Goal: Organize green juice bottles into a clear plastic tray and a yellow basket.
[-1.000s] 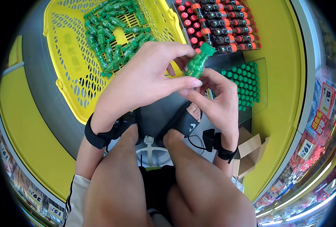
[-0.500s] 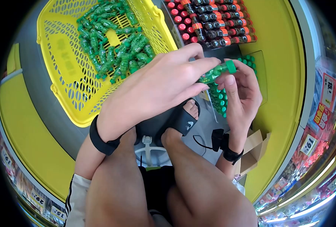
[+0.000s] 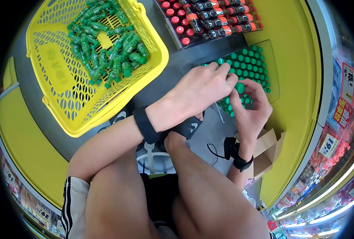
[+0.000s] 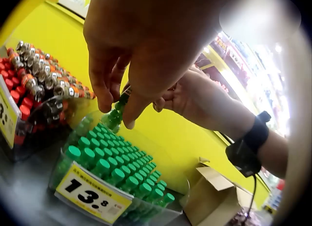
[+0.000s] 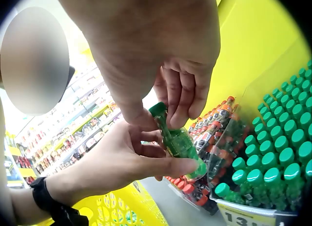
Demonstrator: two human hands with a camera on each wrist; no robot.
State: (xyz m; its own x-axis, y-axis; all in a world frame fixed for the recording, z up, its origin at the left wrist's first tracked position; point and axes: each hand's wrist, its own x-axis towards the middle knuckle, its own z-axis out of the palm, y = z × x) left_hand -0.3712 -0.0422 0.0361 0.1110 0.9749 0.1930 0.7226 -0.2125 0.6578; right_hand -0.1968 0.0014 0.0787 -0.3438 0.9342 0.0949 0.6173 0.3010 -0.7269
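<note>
A small green plastic bottle (image 5: 178,140) with a green cap (image 3: 239,87) is held between both hands over the bin of green bottles. My left hand (image 3: 202,87) grips its lower body, thumb along its side in the right wrist view. At the cap end, the thumb and fingers of my right hand (image 3: 252,113) pinch the bottle. From the head, the left hand covers most of it and mainly the cap shows. Below the hands, a clear bin (image 4: 161,217) is packed with upright green-capped bottles (image 3: 246,63).
To the left stands a yellow basket (image 3: 59,79) with several loose green bottles (image 3: 121,49). Dark bottles with red caps (image 3: 220,18) fill another bin at the back. An open cardboard box (image 3: 266,153) sits near the right forearm, beside the yellow shelf base (image 3: 296,79).
Both hands have moved rightward with the bottle, which has turned its cap toward the right hand. The right fingers have closed on the cap end. The basket has shifted left in the head view.
</note>
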